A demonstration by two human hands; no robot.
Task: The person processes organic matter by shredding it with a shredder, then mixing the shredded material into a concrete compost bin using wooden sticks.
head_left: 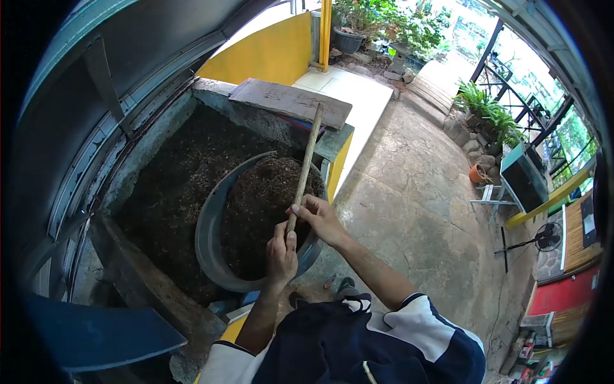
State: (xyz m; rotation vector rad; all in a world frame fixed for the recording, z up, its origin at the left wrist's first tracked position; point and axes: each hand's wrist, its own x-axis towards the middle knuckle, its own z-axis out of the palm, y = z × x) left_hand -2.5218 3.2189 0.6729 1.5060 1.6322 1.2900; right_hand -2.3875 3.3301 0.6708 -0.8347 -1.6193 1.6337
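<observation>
A thin wooden stick (307, 157) slants upward in front of me, its far end overlapping a weathered plank (288, 102). My left hand (281, 254) is closed around the stick's lower end. Just above it, my right hand (318, 219) grips the same stick between thumb and fingers. Both hands are over the near right side of a round grey tub (212, 253), which holds a heap of dark, crumbly soil (262, 192). The tub rests inside a concrete planter bed (137, 262) with more dark soil (166, 166) around it.
A dark blue panel (102, 333) juts in at lower left, beside the bed. Behind the planter stands a yellow wall (265, 54). Concrete floor (409, 211) stretches to the right, with a fish tank (523, 176) on a stand, an orange pot (477, 173) and a fan (548, 237).
</observation>
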